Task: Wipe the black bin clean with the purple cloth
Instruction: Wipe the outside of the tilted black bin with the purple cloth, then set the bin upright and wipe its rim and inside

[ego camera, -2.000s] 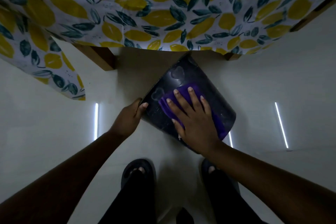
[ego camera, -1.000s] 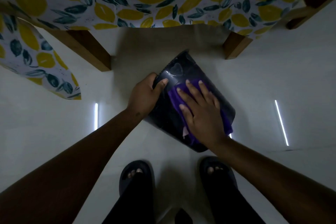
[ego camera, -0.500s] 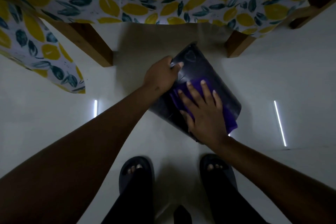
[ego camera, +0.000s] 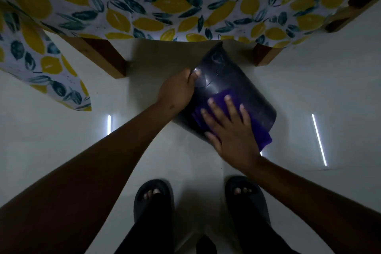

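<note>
The black bin (ego camera: 233,80) lies on its side on the pale floor, its far end reaching under the tablecloth's hem. My left hand (ego camera: 177,90) grips its left edge, thumb curled over the glossy wall. The purple cloth (ego camera: 261,136) is spread on the bin's near part. My right hand (ego camera: 228,130) presses flat on the cloth with the fingers straight and spread. Most of the cloth is hidden beneath that hand.
A table draped in a lemon-print cloth (ego camera: 165,2) overhangs the far side, with wooden legs at left (ego camera: 103,57) and right (ego camera: 263,55). My feet in dark slides (ego camera: 152,198) stand close below the bin. Light strips reflect on the floor (ego camera: 318,140).
My left hand has slid up along the bin's left edge toward its far end. The bin has shifted farther under the table. My right hand and the cloth have moved toward the bin's near rim.
</note>
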Tool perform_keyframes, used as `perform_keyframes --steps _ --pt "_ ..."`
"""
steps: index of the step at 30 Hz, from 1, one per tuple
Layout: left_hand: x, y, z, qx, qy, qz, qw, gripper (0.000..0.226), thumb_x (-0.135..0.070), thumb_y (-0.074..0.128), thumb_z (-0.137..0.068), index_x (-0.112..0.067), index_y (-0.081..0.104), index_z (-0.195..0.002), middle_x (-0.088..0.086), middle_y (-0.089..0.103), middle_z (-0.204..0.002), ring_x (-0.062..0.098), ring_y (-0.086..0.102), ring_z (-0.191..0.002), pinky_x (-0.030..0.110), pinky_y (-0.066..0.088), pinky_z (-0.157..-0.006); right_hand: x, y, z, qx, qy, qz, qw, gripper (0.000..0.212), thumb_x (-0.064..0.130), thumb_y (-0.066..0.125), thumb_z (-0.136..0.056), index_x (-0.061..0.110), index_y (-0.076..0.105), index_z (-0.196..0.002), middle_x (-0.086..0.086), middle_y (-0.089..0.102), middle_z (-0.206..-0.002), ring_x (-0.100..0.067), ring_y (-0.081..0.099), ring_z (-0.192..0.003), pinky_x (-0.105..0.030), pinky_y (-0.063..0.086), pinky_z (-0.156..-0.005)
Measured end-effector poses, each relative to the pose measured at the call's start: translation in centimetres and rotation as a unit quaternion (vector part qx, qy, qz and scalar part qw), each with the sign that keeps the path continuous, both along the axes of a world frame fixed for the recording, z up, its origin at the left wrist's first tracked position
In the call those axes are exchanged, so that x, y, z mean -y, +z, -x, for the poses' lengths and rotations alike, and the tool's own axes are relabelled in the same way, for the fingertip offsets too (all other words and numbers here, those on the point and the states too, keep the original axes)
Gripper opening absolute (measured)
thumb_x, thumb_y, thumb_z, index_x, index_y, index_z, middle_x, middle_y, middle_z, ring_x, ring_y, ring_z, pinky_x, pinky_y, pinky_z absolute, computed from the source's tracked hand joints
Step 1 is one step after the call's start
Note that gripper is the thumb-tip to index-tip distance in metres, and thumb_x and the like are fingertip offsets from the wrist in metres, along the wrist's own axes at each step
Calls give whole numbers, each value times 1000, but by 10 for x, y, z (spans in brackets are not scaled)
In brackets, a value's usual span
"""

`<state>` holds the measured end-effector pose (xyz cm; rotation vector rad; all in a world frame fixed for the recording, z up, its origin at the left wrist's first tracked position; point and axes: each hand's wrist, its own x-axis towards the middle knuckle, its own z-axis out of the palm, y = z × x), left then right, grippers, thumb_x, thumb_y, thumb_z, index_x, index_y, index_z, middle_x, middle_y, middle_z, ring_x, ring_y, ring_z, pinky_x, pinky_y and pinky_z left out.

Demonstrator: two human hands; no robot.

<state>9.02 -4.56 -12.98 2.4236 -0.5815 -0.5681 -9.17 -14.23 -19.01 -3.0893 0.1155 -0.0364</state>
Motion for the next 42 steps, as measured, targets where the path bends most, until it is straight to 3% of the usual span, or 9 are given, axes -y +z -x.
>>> perform_keyframes --steps 4,10,16,19,28,31,35,38,42 --pt "4 1 -2 -8 16 19 1000 42 -39 32 -102 -5 57 -98 21 64 -105 35 59 -100 33 39 -80 6 4 -8 10 15 -25 1000 59 42 36 -97 33 22 -152 0 16 -163 -31 12 -149 -52 15 -115" --pt "8 5 -8 -38 65 23 997 48 -35 32 -103 4 59 -101 23 64 -103 34 60 -98 32 40 -78 59 13 -88 19 -263 -271 926 62 51 23 -95 20 40 -146 -7 45 -150 -28 39 -138 -50 32 -112" --pt "24 6 -28 -82 65 -32 994 48 -37 33 -102 2 57 -113 28 60 -119 40 54 -113 38 41 -91 4 19 -38 31 -109 -181 977 55 46 38 -98 28 32 -150 3 28 -159 -24 18 -149 -48 18 -117" --pt "21 3 -26 -128 107 25 986 38 -43 43 -98 -11 56 -82 10 59 -82 29 57 -89 34 40 -77 2 15 -28 46 -67 -143 986 56 47 40 -98 30 31 -150 4 27 -160 -25 16 -150 -48 20 -117" --pt "-16 4 9 -73 69 107 989 32 -33 43 -100 -5 57 -103 6 60 -95 18 56 -90 24 37 -73 32 27 -81 63 -259 -282 922 49 32 41 -94 15 49 -139 -8 49 -147 -30 38 -140 -50 31 -113" --pt "-8 9 10 -78 94 108 987 28 -31 41 -101 -10 53 -88 4 56 -83 19 53 -80 25 33 -67 -9 39 -55 59 -151 -280 946 55 8 54 -89 15 45 -142 -4 38 -154 -30 23 -147 -52 15 -119" --pt "-8 17 21 -83 96 110 986 32 -32 39 -102 -5 55 -96 6 58 -89 19 55 -82 26 36 -68 -24 40 -31 87 -59 -181 978 61 7 71 -77 10 51 -135 -9 46 -149 -33 34 -142 -56 29 -113" --pt "-17 28 32 -68 31 115 991 36 -39 44 -98 -6 55 -107 10 67 -101 25 64 -93 33 51 -78 -8 55 -32 128 -145 -318 928 53 4 68 -80 11 54 -131 -2 51 -142 -14 44 -133 -33 36 -111" --pt "-24 51 48 29 -107 41 993 30 -35 55 -93 -9 49 -108 15 69 -106 30 65 -97 29 48 -73 25 97 -35 189 -352 -510 762 19 7 55 -88 19 54 -103 11 61 -92 -6 58 -80 -21 46 -71"
